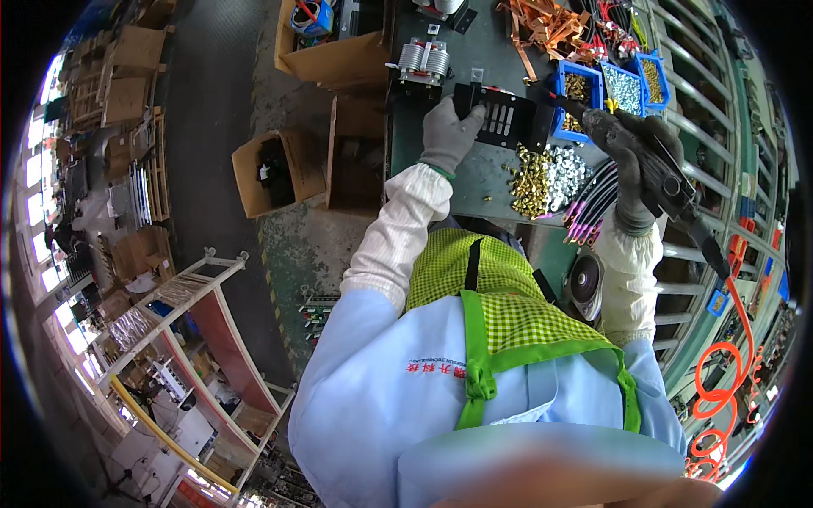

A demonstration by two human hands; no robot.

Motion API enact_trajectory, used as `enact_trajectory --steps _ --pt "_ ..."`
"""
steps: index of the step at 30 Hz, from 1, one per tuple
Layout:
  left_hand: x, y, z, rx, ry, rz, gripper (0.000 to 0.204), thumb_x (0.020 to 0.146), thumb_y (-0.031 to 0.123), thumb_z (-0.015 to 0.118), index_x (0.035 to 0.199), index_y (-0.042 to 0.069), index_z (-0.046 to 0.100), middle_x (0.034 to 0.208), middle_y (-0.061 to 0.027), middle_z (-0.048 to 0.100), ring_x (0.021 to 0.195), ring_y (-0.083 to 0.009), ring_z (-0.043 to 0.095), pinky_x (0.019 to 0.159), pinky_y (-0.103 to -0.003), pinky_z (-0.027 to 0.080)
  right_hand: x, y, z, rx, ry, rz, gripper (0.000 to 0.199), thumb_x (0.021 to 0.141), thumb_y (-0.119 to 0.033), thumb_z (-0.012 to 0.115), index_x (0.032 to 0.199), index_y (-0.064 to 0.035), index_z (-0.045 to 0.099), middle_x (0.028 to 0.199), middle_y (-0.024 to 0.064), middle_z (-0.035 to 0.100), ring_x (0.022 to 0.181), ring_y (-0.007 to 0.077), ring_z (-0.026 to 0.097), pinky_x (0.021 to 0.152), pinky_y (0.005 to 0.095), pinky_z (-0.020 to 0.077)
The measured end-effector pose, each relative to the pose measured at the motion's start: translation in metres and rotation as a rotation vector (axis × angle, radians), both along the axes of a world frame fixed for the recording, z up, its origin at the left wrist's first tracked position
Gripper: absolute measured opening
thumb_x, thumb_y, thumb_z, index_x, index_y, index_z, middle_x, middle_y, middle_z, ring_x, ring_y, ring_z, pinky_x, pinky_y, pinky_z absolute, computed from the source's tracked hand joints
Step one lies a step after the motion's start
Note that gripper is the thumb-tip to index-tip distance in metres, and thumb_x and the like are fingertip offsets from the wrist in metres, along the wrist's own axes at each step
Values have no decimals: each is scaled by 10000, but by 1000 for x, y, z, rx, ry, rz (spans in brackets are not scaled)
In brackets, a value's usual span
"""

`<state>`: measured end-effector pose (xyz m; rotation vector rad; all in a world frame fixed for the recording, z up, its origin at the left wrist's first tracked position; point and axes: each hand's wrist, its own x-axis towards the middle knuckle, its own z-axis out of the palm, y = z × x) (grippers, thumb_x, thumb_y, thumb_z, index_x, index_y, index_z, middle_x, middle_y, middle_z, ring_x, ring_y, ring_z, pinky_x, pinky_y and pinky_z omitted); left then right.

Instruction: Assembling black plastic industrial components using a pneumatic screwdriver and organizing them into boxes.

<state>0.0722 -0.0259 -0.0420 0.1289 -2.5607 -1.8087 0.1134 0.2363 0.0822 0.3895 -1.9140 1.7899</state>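
Observation:
My left hand, in a grey glove, is closed on the left part of a black slotted metal plate on the dark workbench. A copper-coloured tab stands up at the plate's far edge. On the right, my gloved right hand wraps around a black power screwdriver, whose tip points far-left toward the plate, apart from it. An orange coiled hose runs from the tool. Just near the plate lie loose brass fasteners and silver fasteners.
Blue bins of small fasteners stand right of the plate, with copper strips beyond. A transformer-like coil unit sits far left on the bench. Black cables hang at the near-right edge. Cardboard boxes stand left of the bench, metal rollers right.

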Motion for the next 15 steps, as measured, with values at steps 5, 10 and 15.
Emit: enact_trajectory --steps 5,10,15 --pt "-1 6 -17 -120 8 -8 334 789 318 736 881 7 653 797 -197 684 775 -363 682 689 -412 534 -2 -10 -22 60 -26 43 558 818 -56 747 1291 9 458 1154 186 635 1084 271 640 938 378 511" --pt "-1 12 -23 -87 17 45 346 790 333 730 879 7 656 817 -204 684 790 -379 677 695 -427 538 -3 -11 -37 126 -105 47 491 810 -25 734 1239 15 499 1122 167 643 1025 238 658 900 355 520" --pt "1 14 -22 -187 26 72 344 790 325 726 884 3 651 816 -205 684 793 -379 676 701 -429 539 -5 -13 -45 101 -156 175 573 830 -43 724 1324 -16 434 1186 181 616 1103 266 621 953 393 497"
